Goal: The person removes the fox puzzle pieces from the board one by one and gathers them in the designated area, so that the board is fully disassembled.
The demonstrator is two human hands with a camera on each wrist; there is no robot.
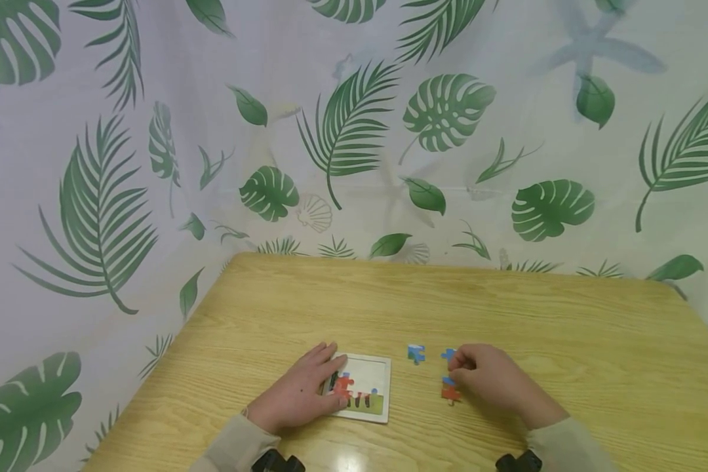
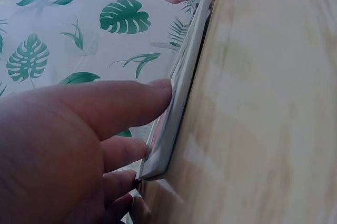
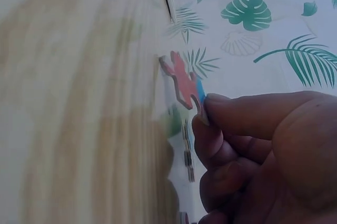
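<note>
The right hand pinches a red-and-blue puzzle piece at its fingertips; the left hand, fingers apart, rests on the puzzle tray beneath.

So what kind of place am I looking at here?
Probably an indoor tabletop corner, screened off for play or puzzles; the room beyond is hidden. Leaf-print sheeting hangs behind and to the left of a wood-grain table, where a puzzle tray lies.

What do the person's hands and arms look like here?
The left hand and right hand are ungloved. Both sleeves are long, plain, pale beige. A black device shows near each sleeve at the head view's bottom edge, partly cut off.
</note>
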